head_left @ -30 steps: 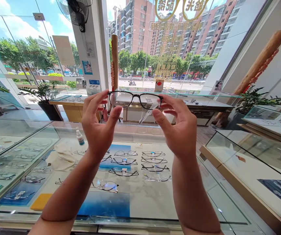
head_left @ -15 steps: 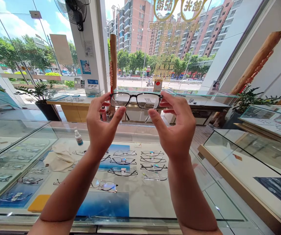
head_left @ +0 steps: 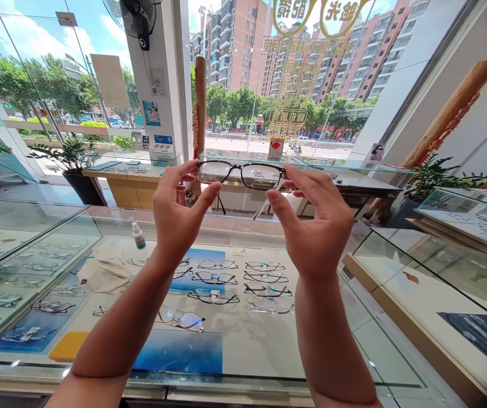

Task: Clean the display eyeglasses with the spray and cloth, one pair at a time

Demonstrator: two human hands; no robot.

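A pair of black-framed eyeglasses [head_left: 235, 166] is held up in front of me, above the glass display case, lenses facing me and temples pointing away and down. My left hand [head_left: 179, 207] grips its left side between fingers and thumb. On the opposite side, my right hand [head_left: 317, 218] pinches the frame near the right hinge. Below, a beige cloth [head_left: 104, 270] lies crumpled on the case, left of my left forearm. Behind it stands a small spray bottle [head_left: 138, 236] with a white top.
Several eyeglasses [head_left: 214, 277] lie in rows in the glass display case [head_left: 260, 345]. A yellow case [head_left: 68, 346] sits at its lower left. Another glass counter [head_left: 379, 266] stands at the right. Beyond are a low counter [head_left: 128, 192], potted plants [head_left: 73, 164] and a large window.
Both hands and the eyeglasses have shifted slightly to the right, the right hand a bit more. The view has moved slightly. Both hands keep their hold.
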